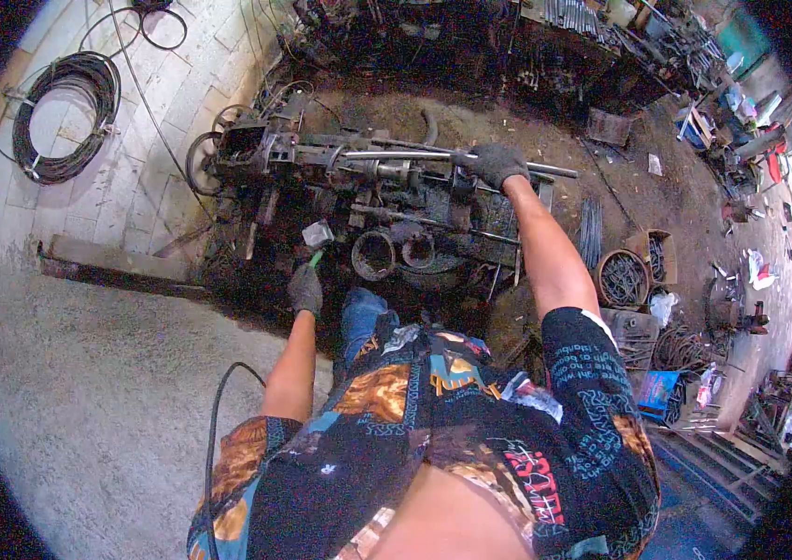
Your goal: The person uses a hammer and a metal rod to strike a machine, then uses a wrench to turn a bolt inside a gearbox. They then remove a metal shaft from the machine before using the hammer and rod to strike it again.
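My left hand [305, 287], in a dark grey work glove, is closed round the green handle of a tool with a flat, pale, square head [317, 233], like a scraper. That head is just left of a round metal ring [374, 255] at the front of a greasy machine [256, 149]. Farther right, my gloved right hand [498, 166] is wrapped over a long metal rod [553, 171] that lies along the top of the machine. The rod's bare end sticks out to the right of the glove. My right fingertips are partly hidden by the hand's back.
A coil of black cable [67, 117] hangs at the left on the pale tiled surface. On the right are a round basket of metal pieces [623, 278], a cardboard box [659, 257] and a bundle of thin rods [591, 233]. A bench heaped with metal stock [573, 19] stands at the back.
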`<state>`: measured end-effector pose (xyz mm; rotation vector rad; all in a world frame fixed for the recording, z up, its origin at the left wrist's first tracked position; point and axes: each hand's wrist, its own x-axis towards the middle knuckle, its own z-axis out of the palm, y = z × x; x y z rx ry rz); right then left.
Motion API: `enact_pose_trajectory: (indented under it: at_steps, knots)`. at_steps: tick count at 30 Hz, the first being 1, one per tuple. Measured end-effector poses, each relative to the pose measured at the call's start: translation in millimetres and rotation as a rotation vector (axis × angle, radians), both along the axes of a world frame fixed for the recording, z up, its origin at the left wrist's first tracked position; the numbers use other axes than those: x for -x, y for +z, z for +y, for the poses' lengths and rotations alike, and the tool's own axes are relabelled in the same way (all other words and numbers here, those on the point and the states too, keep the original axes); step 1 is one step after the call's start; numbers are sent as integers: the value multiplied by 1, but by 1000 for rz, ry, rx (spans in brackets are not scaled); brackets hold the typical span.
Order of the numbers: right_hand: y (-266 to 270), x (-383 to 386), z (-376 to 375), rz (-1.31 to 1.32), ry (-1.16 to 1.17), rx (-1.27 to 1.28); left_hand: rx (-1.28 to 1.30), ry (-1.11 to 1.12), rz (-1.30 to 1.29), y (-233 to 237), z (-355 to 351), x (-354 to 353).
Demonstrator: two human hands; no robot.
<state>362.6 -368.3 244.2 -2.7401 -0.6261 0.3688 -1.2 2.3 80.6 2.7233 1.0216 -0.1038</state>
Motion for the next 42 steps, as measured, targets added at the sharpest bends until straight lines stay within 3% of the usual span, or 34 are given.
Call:
enact_pose_trajectory:
  at_steps: [7, 10, 12, 17, 19, 22, 27, 30, 33, 35, 37, 40, 42]
  knots:
    - [26, 10, 1, 87, 18, 69, -123, -137, -2, -15, 8, 3]
    - [20, 7, -2, -2, 17, -39, -113, -107, 109, -7, 6, -3]
    - [46, 16, 3, 145, 6, 85, -101, -88, 52, -16, 8, 0]
    - [20, 5, 1, 82, 18, 76, -44, -11, -34, -20, 7, 3]
    - [8, -1, 0, 21, 32, 63, -96, -118, -141, -35, 15, 11]
    - [11, 0, 1, 24, 44, 118, -25, -30, 61, -14, 6, 2]
    - [16, 7, -2, 21, 35, 38, -75, -46, -48, -21, 6, 1]
    - [51, 20, 1, 92, 6, 59, -65, -13, -14, -6, -2, -2]
    - [11, 1, -1, 67, 29, 54, -65, -13, -1, -3, -3, -1]
    - [7, 0, -1, 61, 24, 58, -51, 0, -26, -7, -1, 1]
    - [8, 0, 0, 51, 20, 61, -137, -148, -83, -10, 3, 3]
    - [14, 5, -1, 1, 38, 33, -103, -102, -70, -18, 7, 5]
    - [16, 6, -1, -4, 56, 59, -106, -61, 3, 2, -5, -2]
